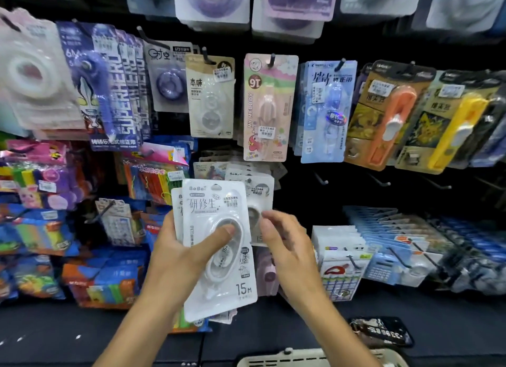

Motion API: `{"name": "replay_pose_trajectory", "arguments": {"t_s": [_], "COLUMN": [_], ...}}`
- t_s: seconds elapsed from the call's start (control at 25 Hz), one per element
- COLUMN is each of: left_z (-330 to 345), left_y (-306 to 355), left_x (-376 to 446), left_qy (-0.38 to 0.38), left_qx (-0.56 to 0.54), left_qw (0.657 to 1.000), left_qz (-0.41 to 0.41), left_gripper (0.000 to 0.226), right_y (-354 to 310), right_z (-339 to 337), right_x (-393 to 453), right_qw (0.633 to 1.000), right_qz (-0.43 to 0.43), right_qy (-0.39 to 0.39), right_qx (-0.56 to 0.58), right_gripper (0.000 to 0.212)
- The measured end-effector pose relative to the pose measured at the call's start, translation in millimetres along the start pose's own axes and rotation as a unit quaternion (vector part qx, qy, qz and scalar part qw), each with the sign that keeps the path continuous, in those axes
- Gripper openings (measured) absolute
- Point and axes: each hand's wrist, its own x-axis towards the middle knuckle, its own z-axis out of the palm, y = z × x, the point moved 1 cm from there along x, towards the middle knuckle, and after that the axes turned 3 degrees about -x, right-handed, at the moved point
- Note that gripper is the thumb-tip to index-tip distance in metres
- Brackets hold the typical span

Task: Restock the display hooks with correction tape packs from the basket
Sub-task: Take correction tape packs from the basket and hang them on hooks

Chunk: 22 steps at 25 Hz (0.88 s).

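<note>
Nearest the camera, at the bottom edge, sits the pale slotted rim of the basket (315,360), just below both forearms. Above it the left hand (180,257) grips a small fanned stack of correction tape packs (219,246), thumb pressed across the clear oval blister of the front one, fingers curled behind. These are glossy white cards, each with a rigid plastic bubble and a hang hole at the top; their long axis stands nearly upright, leaning slightly left. The right hand (287,243) hovers just right of the stack with fingers loosely bent, holding nothing, fingertips close to a rear pack's edge. Bare black hooks (380,181) jut out farther off, up and to the right of the stack, so the right hand is nearer them.
</note>
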Motion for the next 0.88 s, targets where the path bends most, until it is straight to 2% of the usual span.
{"name": "replay_pose_trajectory", "arguments": {"t_s": [0.04,0.12,0.24,0.36,0.44,0.56,0.64,0.76,0.88], "left_z": [8.3,28.4,50.8,63.6,70.6,75.0,75.7,79.7,85.8], "left_y": [-3.3,-11.3,-13.8,-13.3,-14.4,-13.8,-14.1,-17.0,-18.9], "left_x": [-0.8,-2.5,-4.6,-5.9,-5.8,-5.1,-4.1,-4.5,-6.1], "left_qy": [-0.007,-0.039,-0.107,-0.106,-0.089,-0.075,-0.072,-0.071,-0.065], "left_qx": [0.001,-0.011,-0.095,-0.138,-0.127,-0.124,-0.133,-0.129,-0.116], "left_qw": [1.000,0.999,0.984,0.977,0.983,0.987,0.987,0.988,0.990], "left_qz": [0.000,-0.019,-0.102,-0.124,-0.102,-0.065,-0.056,-0.043,-0.043], "left_gripper": [0.080,0.077,0.060,0.051,0.054,0.055,0.053,0.056,0.066], "right_y": [-4.0,-4.7,-1.9,0.3,8.4,26.9,34.0,41.0,44.0], "right_z": [-3.7,-16.0,-42.8,-68.0,-84.9,-111.4,-122.0,-121.7,-119.4], "right_x": [-15.6,-31.6,-28.1,-23.7,-22.0,-16.7,-12.1,-4.2,0.8], "right_qw": [0.994,0.984,0.959,0.932,0.932,0.954,0.966,0.965,0.965], "right_qz": [0.029,0.060,0.103,0.116,0.129,0.158,0.167,0.200,0.204], "right_qy": [-0.045,-0.080,-0.035,-0.015,0.057,0.153,0.147,0.117,0.114], "right_qx": [0.095,0.145,0.263,0.344,0.335,0.202,0.134,0.123,0.118], "right_gripper": [0.044,0.046,0.043,0.049,0.043,0.027,0.024,0.021,0.007]}}
